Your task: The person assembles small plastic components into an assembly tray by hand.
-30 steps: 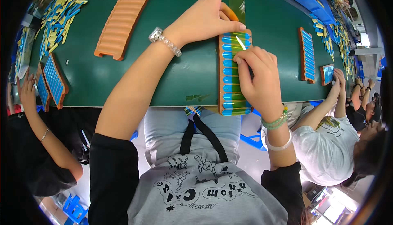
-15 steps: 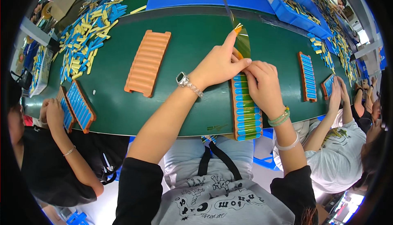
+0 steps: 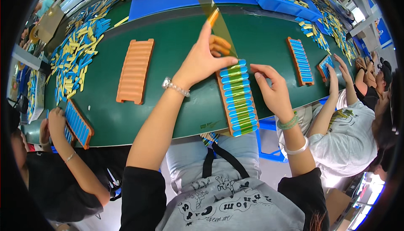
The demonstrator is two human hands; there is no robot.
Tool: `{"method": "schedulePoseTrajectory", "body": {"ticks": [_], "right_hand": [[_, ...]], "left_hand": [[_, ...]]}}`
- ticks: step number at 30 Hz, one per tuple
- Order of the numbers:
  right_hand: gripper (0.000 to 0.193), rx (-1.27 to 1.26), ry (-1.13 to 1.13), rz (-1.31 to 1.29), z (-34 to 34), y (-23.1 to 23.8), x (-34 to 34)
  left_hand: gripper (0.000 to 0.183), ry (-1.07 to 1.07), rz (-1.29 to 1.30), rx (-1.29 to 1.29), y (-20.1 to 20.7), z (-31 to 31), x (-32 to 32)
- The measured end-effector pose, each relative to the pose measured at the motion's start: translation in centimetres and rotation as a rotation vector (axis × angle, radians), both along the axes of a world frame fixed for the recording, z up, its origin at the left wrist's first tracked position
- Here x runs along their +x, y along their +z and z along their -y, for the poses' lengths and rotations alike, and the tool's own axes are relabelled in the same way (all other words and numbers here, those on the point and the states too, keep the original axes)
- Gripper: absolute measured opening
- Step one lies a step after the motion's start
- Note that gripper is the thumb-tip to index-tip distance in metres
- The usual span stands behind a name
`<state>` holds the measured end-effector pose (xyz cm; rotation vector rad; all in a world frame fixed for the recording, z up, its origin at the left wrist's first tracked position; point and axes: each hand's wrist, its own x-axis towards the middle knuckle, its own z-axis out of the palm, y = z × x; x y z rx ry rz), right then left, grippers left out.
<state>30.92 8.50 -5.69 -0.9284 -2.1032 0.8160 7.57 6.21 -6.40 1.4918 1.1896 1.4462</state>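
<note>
Left hand (image 3: pixel 202 60) pinches the amber tape strip (image 3: pixel 210 14) taut, right hand (image 3: pixel 273 90) open beside the filled tray (image 3: pixel 237 98) — slack tape could wrinkle or land crooked across the blue pieces.

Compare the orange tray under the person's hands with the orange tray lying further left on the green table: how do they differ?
The tray under the hands is filled with blue pieces and has a yellowish strip of tape running down its middle; the left tray is bare, showing only its orange ribs. The left hand presses on the filled tray, while nothing touches the left tray. Both are ribbed, orange, oblong and lie flat on the green table.
</note>
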Motion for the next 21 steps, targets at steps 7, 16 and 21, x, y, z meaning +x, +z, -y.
{"method": "schedulePoseTrajectory", "body": {"ticks": [7,16,21], "right_hand": [[0.028,0.294,0.323,0.129,-0.3,-0.8,-0.6],[0.041,0.564,0.019,0.494,-1.1,-1.4,-2.3],[0.042,0.621,-0.361,0.667,-9.5,-2.8,-2.2]], "left_hand": [[0.099,-0.118,0.408,0.017,3.3,2.0,-1.7],[0.069,-0.188,0.491,0.002,3.7,2.7,-2.3],[0.069,-0.142,0.493,-0.043,3.3,2.5,-2.1]]}}
